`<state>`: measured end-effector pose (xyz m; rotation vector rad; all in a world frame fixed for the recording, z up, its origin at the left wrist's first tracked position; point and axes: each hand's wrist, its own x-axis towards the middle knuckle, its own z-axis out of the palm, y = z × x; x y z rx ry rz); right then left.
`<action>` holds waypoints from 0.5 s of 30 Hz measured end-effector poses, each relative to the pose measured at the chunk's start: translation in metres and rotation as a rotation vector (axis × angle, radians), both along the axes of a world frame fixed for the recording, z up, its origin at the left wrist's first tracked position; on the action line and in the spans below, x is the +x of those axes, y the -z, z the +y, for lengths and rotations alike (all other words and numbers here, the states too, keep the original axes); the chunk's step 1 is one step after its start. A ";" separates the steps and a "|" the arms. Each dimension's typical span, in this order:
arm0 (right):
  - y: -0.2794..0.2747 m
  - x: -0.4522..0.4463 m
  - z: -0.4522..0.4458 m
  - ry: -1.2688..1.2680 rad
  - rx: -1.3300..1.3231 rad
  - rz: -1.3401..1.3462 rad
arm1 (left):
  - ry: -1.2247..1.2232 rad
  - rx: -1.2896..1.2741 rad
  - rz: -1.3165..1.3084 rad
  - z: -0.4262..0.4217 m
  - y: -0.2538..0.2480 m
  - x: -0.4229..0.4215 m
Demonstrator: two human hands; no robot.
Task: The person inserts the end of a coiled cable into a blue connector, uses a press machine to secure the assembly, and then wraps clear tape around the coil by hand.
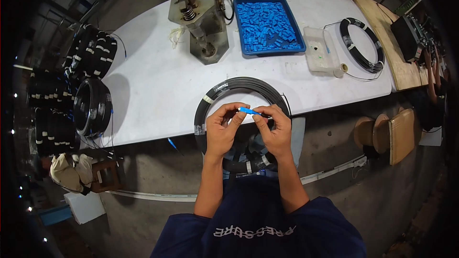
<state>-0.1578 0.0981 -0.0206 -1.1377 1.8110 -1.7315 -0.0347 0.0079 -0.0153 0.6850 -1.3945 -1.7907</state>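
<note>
Between my two hands is a blue fiber optic connector point(247, 111) with a pale tip at its left end. My left hand point(224, 126) pinches the left end between thumb and fingers. At the other end, my right hand point(273, 126) grips the blue boot in the same way. Under and around both hands lies a coil of black cable point(213, 96), bound with white and clear tape. It rests partly on the white table and hangs over the front edge toward my lap.
A blue tray point(241, 50) of small blue connector parts stands at the back, beside a metal press point(203, 24). To the right are a clear plastic box point(318, 64) and another cable coil point(351, 48). Stacked coils point(93, 107) crowd the left. A person's arms point(430, 69) show far right.
</note>
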 end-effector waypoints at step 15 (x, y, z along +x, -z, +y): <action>0.089 -0.055 -0.020 0.481 -0.042 -0.006 | 0.167 -0.212 -0.114 -0.007 0.061 -0.141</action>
